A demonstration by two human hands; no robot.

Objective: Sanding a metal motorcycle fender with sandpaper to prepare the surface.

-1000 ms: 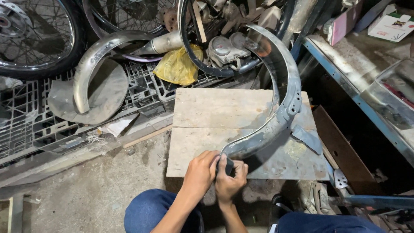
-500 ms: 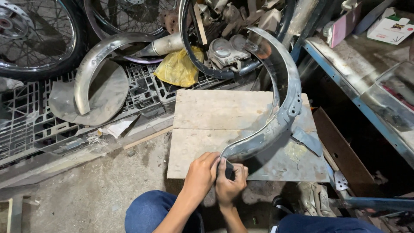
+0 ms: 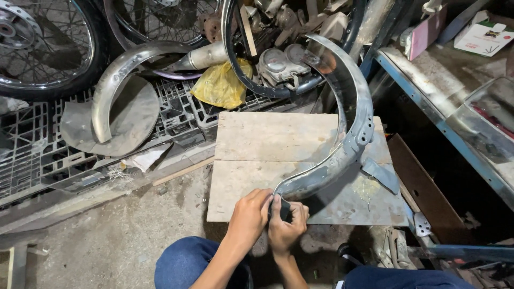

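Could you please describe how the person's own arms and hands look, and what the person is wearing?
Both the left hand and the right hand are bare: no gloves, rings or watch can be seen. The forearms are bare too, with no sleeves in view. Below them, the knees show blue denim trousers.

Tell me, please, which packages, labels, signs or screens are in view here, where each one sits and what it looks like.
White carton: flat on the shelf at top right; rectangular, white with red and green print.
Pink box: upright at the shelf's left end; thin, rectangular, pink.
Yellow plastic bag: crumpled on the black crate above the wooden board.
No signs or screens show.
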